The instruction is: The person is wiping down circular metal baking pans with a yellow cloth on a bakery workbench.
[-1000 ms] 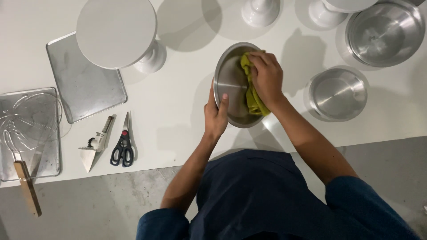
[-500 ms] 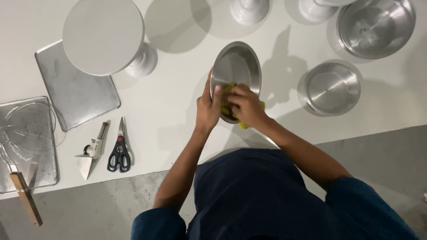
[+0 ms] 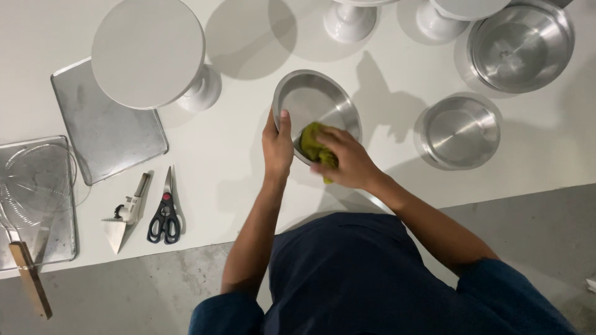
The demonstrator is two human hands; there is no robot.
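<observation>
Head view: a round metal cake pan (image 3: 316, 111) is held tilted above the white table (image 3: 236, 155), near its middle. The left hand (image 3: 277, 144) is clenched on the pan's left rim; the right hand (image 3: 349, 160) is closed around a yellow-green cloth (image 3: 313, 144) pressed inside. Wiping appears underway; judged next, the unwiped far wall needs cloth contact. The pan looks shiny and shallow.

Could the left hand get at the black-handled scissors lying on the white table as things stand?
Probably not at once: the left hand grips the round steel pan. Nothing blocks the way to the black-handled scissors.
</observation>
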